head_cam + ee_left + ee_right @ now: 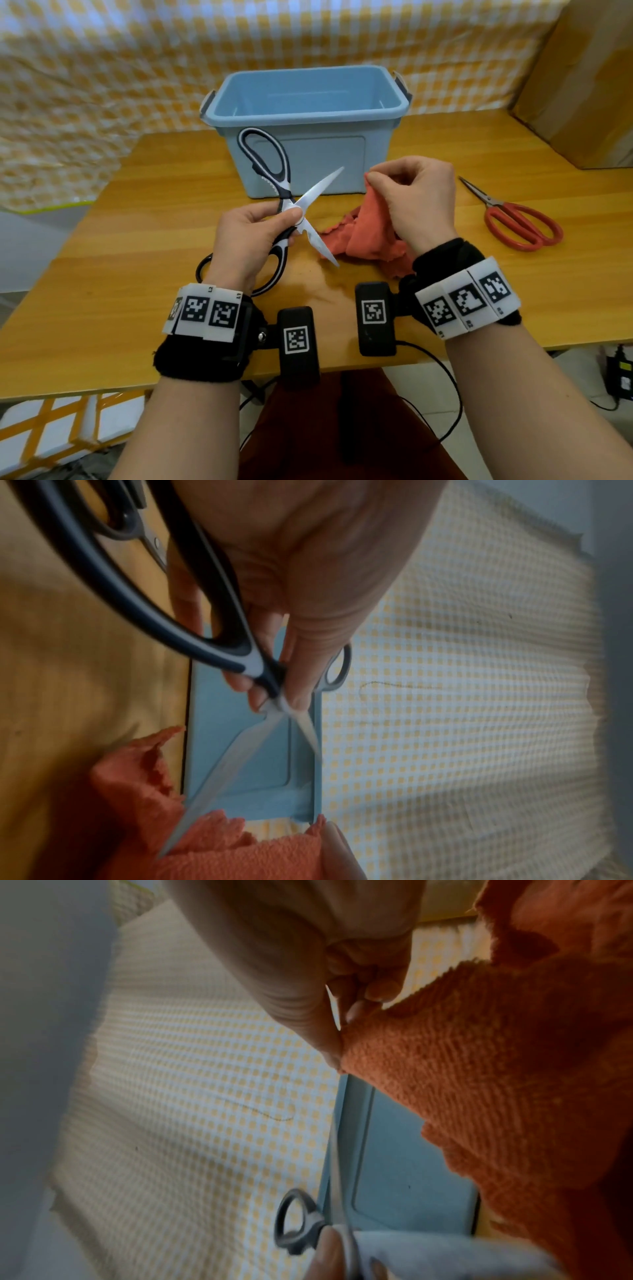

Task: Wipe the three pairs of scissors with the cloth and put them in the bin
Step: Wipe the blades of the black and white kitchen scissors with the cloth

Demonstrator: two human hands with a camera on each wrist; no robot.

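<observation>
**A:** Near the front edge of the worktop point(144, 219), the left hand point(246, 240) gripped the black-and-white scissors point(287, 205) around the pivot, blades splayed wide; one handle loop stood up in front of the blue bin point(308, 113), the other sat under the palm.

**B:** And the right hand point(414, 198)?

**A:** It pinched a corner of the orange cloth point(363, 233) between thumb and fingers; the rest of the cloth hung down and trailed on the worktop, touching the lower blade near its tip.

**B:** So how should the wipe have gone?

**A:** I'd have bunched the cloth into a pad first; then run it from pivot to tip along the flat, fingers kept behind the edge; open blades risked a nick.

**B:** The others?

**A:** The red scissors point(520, 222) lay near the right edge, unwiped I'd judge; a third, dark-handled pair point(126, 526) showed beneath the left wrist; the bin looked empty.
</observation>
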